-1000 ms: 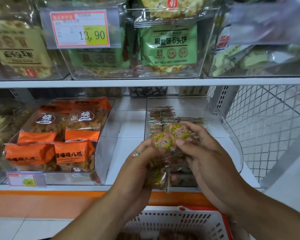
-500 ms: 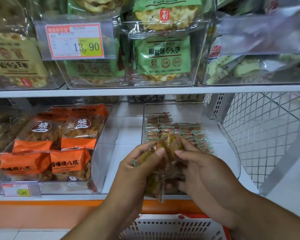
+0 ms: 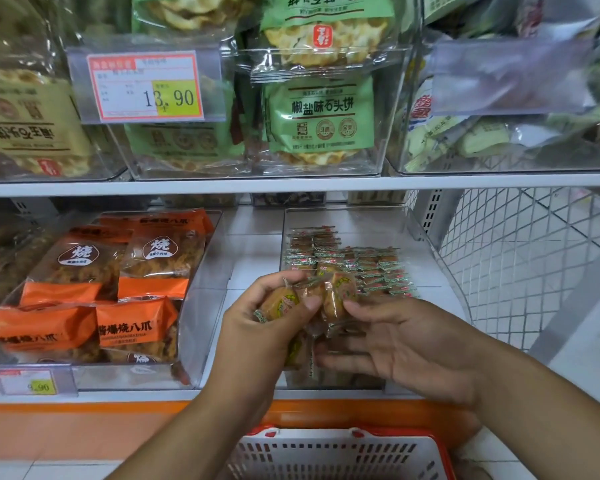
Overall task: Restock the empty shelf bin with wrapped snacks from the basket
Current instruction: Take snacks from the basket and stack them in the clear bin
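A clear shelf bin point(image 3: 440, 258) on the lower shelf holds rows of small wrapped snacks point(image 3: 357, 261) in its back half. My left hand point(image 3: 257, 327) grips a round wrapped snack point(image 3: 279, 303) between thumb and fingers, with more wrapped snacks point(image 3: 300, 348) bunched under it. My right hand point(image 3: 399, 341) pinches another wrapped snack point(image 3: 338, 292) at its fingertips, the other fingers spread beneath the bunch. Both hands hover over the bin's front part. The white basket point(image 3: 329, 455) with a red rim sits below the shelf edge; its contents are hidden.
Left of the bin stands a clear bin of orange snack packs point(image 3: 94, 289). The upper shelf point(image 3: 291, 184) carries bins of green and tan cracker packs with a 13.90 price tag point(image 3: 146, 86). A white wire grid panel point(image 3: 520, 258) closes the right side.
My hands have parted a little: the left now holds one round snack apart from the one at my right fingertips. The view has tilted downward slightly.
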